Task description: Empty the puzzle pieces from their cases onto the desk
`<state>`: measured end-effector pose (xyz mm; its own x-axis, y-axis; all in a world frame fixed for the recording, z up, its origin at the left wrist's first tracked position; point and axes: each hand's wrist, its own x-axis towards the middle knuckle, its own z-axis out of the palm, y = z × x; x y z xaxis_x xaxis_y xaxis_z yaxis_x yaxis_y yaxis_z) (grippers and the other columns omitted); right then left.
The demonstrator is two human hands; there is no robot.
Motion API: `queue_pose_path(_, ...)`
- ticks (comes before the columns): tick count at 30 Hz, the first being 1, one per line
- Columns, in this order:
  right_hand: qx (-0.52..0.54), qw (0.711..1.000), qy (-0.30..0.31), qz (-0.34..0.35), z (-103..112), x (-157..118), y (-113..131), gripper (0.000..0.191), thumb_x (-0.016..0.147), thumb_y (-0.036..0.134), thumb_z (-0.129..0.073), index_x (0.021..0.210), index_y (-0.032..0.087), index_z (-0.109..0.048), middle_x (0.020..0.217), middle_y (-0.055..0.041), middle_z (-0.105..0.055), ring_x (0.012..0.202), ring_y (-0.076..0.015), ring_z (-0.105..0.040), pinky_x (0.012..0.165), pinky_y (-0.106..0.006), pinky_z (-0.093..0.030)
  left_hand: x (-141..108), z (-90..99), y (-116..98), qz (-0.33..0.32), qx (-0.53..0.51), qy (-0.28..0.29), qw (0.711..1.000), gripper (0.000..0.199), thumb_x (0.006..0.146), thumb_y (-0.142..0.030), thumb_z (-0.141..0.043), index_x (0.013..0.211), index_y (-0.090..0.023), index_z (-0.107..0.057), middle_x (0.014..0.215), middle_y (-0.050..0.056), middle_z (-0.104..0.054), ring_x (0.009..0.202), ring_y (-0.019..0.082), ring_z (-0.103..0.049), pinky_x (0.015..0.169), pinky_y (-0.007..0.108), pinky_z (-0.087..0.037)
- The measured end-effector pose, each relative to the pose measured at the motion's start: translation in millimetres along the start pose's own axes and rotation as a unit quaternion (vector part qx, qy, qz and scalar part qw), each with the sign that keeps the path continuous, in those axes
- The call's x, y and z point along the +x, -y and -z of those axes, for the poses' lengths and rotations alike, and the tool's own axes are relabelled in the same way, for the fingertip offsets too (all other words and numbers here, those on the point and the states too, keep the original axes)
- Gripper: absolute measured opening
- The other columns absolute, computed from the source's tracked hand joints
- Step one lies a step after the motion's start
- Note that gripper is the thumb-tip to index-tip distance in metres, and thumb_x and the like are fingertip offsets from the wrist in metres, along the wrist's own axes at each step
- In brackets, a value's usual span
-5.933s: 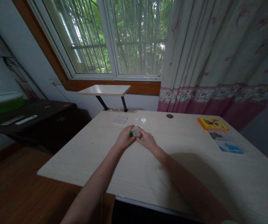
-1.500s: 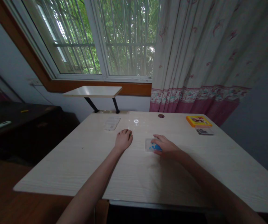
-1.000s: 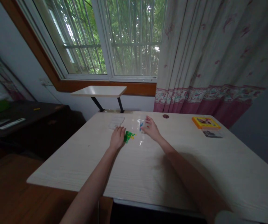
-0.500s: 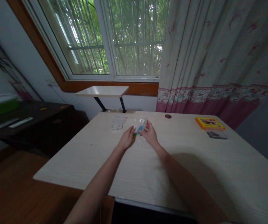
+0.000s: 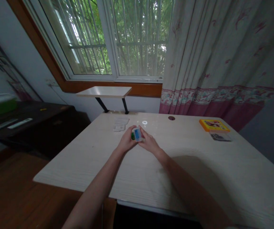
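The pale desk [image 5: 186,171] fills most of the lower view. Behind it stand the barred window [image 5: 137,41] and, to its right, the flowered curtain [image 5: 213,63] with a pink hem. At the left is a dark table [image 5: 53,116], bearing a green tub [image 5: 1,106] with a pale top and two flat, narrow things too blurred to name. A small raised shelf [image 5: 105,92] stands on black legs at the desk's back edge.

Far right on the desk lies an orange box [image 5: 214,125]; its yellow label carries a picture and red marks, too small to read. A clear case [image 5: 220,136] with dark contents sits against its near side. Left of centre lie clear plastic pieces [image 5: 120,124].

The left hand [image 5: 127,140] and right hand [image 5: 150,143] meet around a small clear box [image 5: 137,135] showing blue, above the desk's middle. Something green [image 5: 133,135] shows by the left fingers.
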<state>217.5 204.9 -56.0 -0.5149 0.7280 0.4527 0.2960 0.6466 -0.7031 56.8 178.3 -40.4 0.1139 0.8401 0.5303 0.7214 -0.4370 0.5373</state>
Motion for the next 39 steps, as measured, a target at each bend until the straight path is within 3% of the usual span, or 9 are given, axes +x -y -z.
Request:
queue_pose_path(14,0.054,0.998,-0.005,-0.026,-2.9,3.5,6.7,0.081,0.067,0.013,-0.060,0.135,0.036,-0.023,0.125,0.0014,-0.051,0.108,-0.0218,-0.054,0.089,-0.038,-0.046,2.2,-4.1,2.7,0.020,0.028,-0.015,0.999,0.070,0.063,-0.041,-0.066,0.120,-0.012,-0.039,0.121,0.014,-0.052,0.112,0.025,-0.050,0.096,0.036,-0.039)
queue_pose_path(25,0.061,0.998,-0.020,0.024,-5.4,5.4,3.8,0.075,0.068,0.009,-0.056,0.133,0.030,-0.025,0.122,-0.0018,-0.053,0.101,-0.0187,-0.056,0.085,-0.033,-0.047,2.9,-4.0,10.9,0.004,0.036,-0.016,0.999,0.071,0.061,-0.041,-0.068,0.119,-0.011,-0.041,0.121,0.016,-0.052,0.112,0.026,-0.050,0.095,0.038,-0.040)
queue_pose_path(30,0.049,0.998,-0.016,0.037,-3.3,4.9,3.1,0.072,0.069,0.008,-0.053,0.133,0.028,-0.027,0.127,-0.0027,-0.049,0.097,-0.0166,-0.058,0.083,-0.031,-0.048,2.4,-4.0,16.4,-0.008,0.028,-0.005,1.000,0.075,0.059,-0.042,-0.070,0.120,-0.011,-0.040,0.121,0.016,-0.052,0.112,0.027,-0.050,0.095,0.039,-0.040)
queue_pose_path(33,0.030,0.999,-0.026,0.034,-2.8,4.5,3.4,0.073,0.068,0.006,-0.052,0.133,0.028,-0.026,0.130,-0.0023,-0.046,0.106,-0.0181,-0.053,0.089,-0.033,-0.045,2.7,-2.5,19.8,-0.022,0.027,0.005,0.999,0.076,0.061,-0.041,-0.069,0.123,-0.011,-0.038,0.124,0.017,-0.049,0.116,0.027,-0.046,0.097,0.040,-0.038)
queue_pose_path(39,0.002,0.999,-0.034,0.012,-5.1,3.6,1.6,0.072,0.069,0.004,-0.047,0.134,0.028,-0.027,0.128,-0.0027,-0.048,0.107,-0.0181,-0.053,0.091,-0.035,-0.043,1.9,2.9,26.8,-0.045,0.030,0.041,0.998,0.071,0.067,-0.030,-0.066,0.128,-0.012,-0.033,0.132,0.017,-0.040,0.122,0.026,-0.039,0.101,0.042,-0.033)
